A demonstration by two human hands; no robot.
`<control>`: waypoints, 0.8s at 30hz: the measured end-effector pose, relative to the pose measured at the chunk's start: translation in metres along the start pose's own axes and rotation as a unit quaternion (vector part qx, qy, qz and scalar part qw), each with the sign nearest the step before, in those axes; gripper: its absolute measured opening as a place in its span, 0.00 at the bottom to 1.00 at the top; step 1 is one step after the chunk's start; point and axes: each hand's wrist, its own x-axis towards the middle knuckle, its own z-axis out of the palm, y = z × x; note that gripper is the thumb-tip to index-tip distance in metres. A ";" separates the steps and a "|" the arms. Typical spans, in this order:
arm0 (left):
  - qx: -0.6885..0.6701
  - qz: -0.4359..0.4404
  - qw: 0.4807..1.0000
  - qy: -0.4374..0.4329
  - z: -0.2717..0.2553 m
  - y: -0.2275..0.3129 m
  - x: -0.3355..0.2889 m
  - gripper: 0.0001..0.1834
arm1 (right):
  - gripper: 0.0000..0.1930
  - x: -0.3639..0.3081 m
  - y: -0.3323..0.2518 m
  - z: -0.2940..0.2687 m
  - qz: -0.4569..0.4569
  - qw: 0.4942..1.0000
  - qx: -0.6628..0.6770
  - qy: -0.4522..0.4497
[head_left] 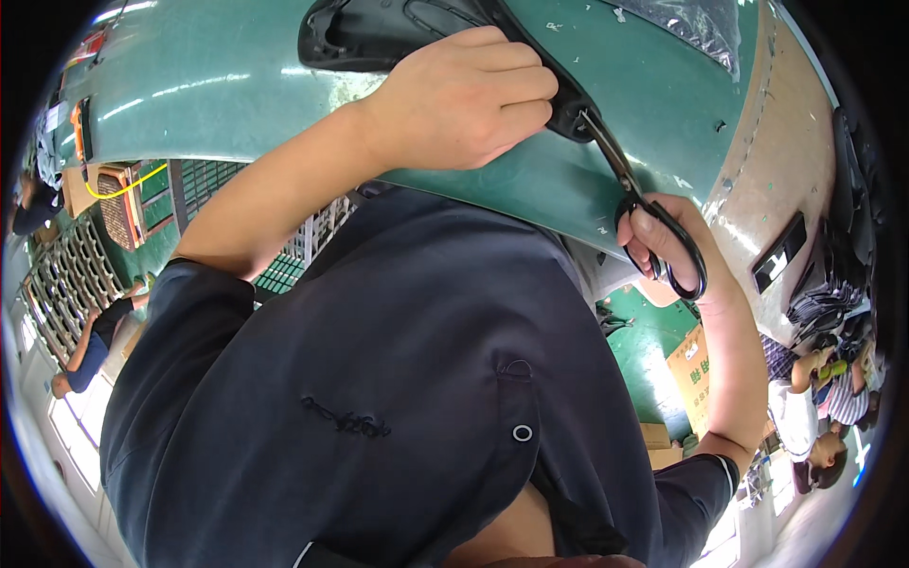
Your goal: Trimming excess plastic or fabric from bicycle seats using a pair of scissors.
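A black moulded piece shaped like a bicycle saddle [352, 40] lies on the green worktop, its hollow side showing and its narrow end pointing toward my right. My left hand [469, 95] is closed over its middle and hides part of it. In my right hand [670, 232] is a pair of black-handled scissors [620, 163], with thumb and fingers through the loops. The blade tips touch the narrow end of the black piece, and the blades look nearly closed together.
Small scraps dot the green worktop [653, 90]. A clear plastic bag [696, 28] lies at the far right. An orange-handled tool [80, 128] with a yellow cord sits at the left. Stacked dark pieces [828, 275] stand at the right; cardboard boxes [693, 374] are below. Other people are farther off.
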 end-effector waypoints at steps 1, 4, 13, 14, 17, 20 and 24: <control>0.002 -0.006 1.000 0.001 -0.001 -0.003 -0.003 0.12 | 0.24 -0.002 0.000 0.001 0.002 1.000 -0.005 -0.006; -0.012 0.033 0.999 -0.010 -0.003 -0.009 -0.009 0.13 | 0.24 -0.008 -0.002 0.008 0.016 0.999 0.014 -0.033; -0.013 0.053 0.998 0.039 -0.009 -0.011 0.000 0.04 | 0.30 -0.014 -0.026 0.022 0.090 0.995 0.040 -0.007; -0.021 0.055 0.998 0.025 -0.009 -0.012 0.000 0.04 | 0.31 -0.013 -0.030 0.025 0.088 0.996 0.025 0.007; -0.036 0.056 0.998 0.017 -0.009 -0.013 0.000 0.05 | 0.29 -0.011 -0.023 0.040 0.072 0.994 -0.031 0.075; -0.043 0.054 0.997 0.018 -0.009 -0.014 0.001 0.05 | 0.26 -0.005 0.000 0.053 -0.001 0.981 -0.114 0.159; -0.052 0.049 0.997 0.032 -0.008 -0.016 0.000 0.06 | 0.25 -0.002 0.004 0.062 0.000 0.969 -0.146 0.199</control>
